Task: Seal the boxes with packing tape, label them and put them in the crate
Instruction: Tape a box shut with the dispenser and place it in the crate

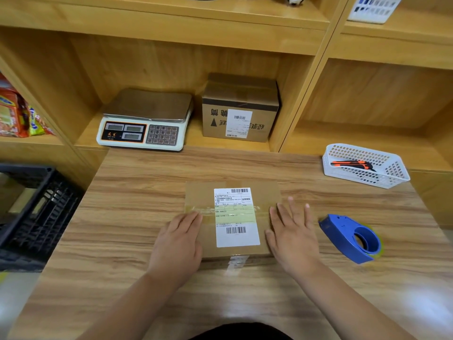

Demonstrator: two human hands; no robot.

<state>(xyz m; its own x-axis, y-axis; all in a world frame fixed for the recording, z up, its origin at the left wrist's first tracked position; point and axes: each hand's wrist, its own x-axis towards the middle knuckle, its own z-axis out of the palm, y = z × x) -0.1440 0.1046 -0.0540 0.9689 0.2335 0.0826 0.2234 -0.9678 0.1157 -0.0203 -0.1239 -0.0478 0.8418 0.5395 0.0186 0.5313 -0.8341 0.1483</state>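
Observation:
A flat cardboard box [198, 195] lies on the wooden table, taped across its top, with a white and yellow shipping label [235, 217] stuck on it. My left hand [177, 244] rests flat against the box's left edge. My right hand [293, 234] lies flat on its right edge, fingers spread. Neither hand grips the box. A blue tape dispenser [353, 238] sits on the table to the right of my right hand. The black plastic crate [31, 212] stands at the left, below table level.
On the shelf behind stand a weighing scale [144, 119] and a second labelled cardboard box [240, 109]. A white basket [365, 165] holding an orange box cutter sits at the table's back right. Snack packets [17, 111] fill the left shelf.

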